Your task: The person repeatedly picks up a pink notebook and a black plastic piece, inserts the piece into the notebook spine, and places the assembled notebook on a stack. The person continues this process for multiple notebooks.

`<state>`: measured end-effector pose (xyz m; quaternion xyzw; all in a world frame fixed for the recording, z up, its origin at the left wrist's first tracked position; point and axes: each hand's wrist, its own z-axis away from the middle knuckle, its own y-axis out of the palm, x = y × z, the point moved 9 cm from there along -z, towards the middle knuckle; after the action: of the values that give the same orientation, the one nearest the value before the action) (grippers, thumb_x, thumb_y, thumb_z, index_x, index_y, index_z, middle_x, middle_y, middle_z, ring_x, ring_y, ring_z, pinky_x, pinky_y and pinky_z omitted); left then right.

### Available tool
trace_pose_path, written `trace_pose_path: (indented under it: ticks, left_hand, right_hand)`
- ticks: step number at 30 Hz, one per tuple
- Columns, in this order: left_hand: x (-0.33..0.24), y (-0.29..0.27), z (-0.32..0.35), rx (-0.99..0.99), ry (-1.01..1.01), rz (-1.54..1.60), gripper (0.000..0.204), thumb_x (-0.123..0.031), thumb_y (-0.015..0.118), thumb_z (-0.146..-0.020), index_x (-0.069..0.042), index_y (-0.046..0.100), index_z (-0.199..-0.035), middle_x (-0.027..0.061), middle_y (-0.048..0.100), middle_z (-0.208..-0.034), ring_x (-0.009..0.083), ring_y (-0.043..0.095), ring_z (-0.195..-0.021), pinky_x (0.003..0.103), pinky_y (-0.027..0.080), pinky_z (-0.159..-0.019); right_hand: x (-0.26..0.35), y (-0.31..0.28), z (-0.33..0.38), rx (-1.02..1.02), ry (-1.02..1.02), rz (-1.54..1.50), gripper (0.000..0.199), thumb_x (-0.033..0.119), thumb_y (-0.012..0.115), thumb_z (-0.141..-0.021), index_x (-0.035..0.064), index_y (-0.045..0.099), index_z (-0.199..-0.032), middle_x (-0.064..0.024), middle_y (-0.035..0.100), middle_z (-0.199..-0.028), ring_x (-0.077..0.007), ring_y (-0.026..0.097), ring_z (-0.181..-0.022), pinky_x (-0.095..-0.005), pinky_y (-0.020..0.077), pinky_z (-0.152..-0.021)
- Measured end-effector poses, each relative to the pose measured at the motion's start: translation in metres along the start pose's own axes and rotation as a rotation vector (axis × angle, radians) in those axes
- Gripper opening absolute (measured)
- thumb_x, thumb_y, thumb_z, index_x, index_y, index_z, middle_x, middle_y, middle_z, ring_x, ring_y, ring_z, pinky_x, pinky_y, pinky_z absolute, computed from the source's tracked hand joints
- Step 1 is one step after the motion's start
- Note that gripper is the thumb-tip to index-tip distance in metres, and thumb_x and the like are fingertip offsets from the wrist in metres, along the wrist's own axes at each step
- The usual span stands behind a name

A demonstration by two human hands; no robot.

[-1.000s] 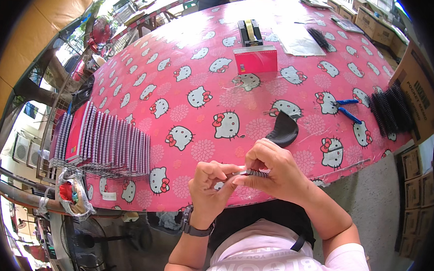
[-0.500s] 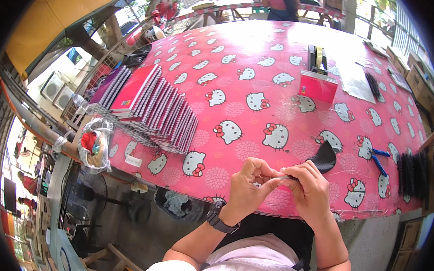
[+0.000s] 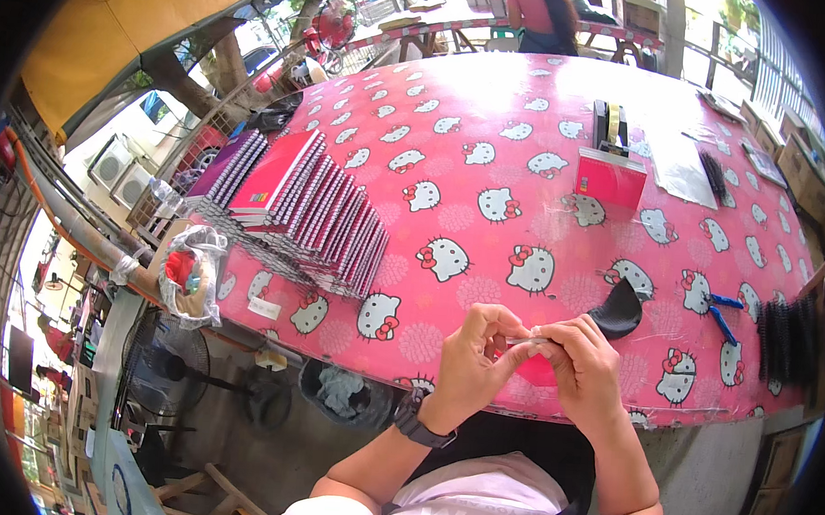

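Close together above the table's near edge, my left hand (image 3: 480, 354) and my right hand (image 3: 582, 360) are both closed in a pinch. Between their fingertips runs a thin greyish piece (image 3: 524, 341), too small and covered to name. A bright pink-red patch (image 3: 539, 368) shows just beneath the fingers; I cannot tell whether it is a separate thing. Beyond my right hand lies a black curved pad-like object (image 3: 619, 310). Farther right, blue-handled pliers (image 3: 724, 317) rest on the pink patterned tabletop (image 3: 467, 293).
Stacked spiral notebooks (image 3: 316, 224) with pink and purple covers stand at the left. A tape dispenser (image 3: 610, 128) sits behind a pink box-like stack (image 3: 611, 178). Black coils (image 3: 785, 340) lie at the right edge. A plastic-lined holder (image 3: 190, 274) hangs at the left edge.
The view has shifted slightly, so the table's things appear a little lower and mostly farther right. Both hands keep their pinch, and a pink-red patch now shows beneath them.
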<state>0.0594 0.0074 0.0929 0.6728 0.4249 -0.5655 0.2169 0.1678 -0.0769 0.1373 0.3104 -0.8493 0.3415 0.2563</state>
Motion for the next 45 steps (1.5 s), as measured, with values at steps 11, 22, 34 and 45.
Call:
trace_pose_path:
  ticks: [11, 22, 34, 45]
  left_hand:
    - [0.038, -0.095, -0.009, -0.425, 0.119, 0.302, 0.036, -0.023, 0.053, -0.098, -0.002, 0.048, -0.127, 0.0045, 0.053, -0.113, 0.0119, 0.050, -0.100, 0.027, 0.042, -0.089]
    - [-0.107, -0.292, -0.148, -0.594, 0.362, -1.708, 0.022, -0.017, 0.061, -0.088, -0.004, 0.066, -0.105, 0.0151, 0.059, -0.102, 0.0344, 0.058, -0.094, 0.043, 0.048, -0.082]
    - [-0.108, -0.249, -0.151, -0.170, 0.054, -1.292, 0.048, -0.019, 0.081, -0.069, 0.000, 0.064, -0.109, 0.0163, 0.063, -0.105, 0.0276, 0.063, -0.090, 0.036, 0.050, -0.082]
    - [-0.075, 0.024, -0.172, 0.174, 0.759, -0.800, 0.010, -0.012, 0.070, -0.079, -0.006, 0.069, -0.088, 0.0080, 0.068, -0.088, 0.0262, 0.061, -0.089, 0.036, 0.050, -0.078]
  right_hand:
    - [-0.011, -0.032, -0.004, -0.300, 0.153, -0.515, 0.047, 0.020, 0.066, -0.090, 0.0011, 0.050, -0.130, -0.0095, 0.061, -0.111, -0.0160, 0.058, -0.104, -0.0282, 0.0468, -0.083]
    - [-0.122, -0.037, 0.063, -0.209, 0.536, -0.440, 0.024, 0.007, 0.065, -0.088, 0.0037, 0.062, -0.112, -0.0028, 0.059, -0.099, -0.0070, 0.054, -0.079, -0.0216, 0.0456, -0.066]
    - [-0.170, -0.092, 0.113, -0.260, 0.688, -0.104, 0.009, 0.006, 0.062, -0.089, 0.0005, 0.065, -0.095, -0.0027, 0.065, -0.086, -0.0057, 0.056, -0.076, -0.0215, 0.0416, -0.065]
    - [-0.177, -0.096, 0.115, -0.322, 0.698, -0.181, 0.009, 0.002, 0.065, -0.086, -0.0003, 0.067, -0.094, -0.0044, 0.065, -0.085, -0.0067, 0.057, -0.072, -0.0215, 0.0442, -0.063]
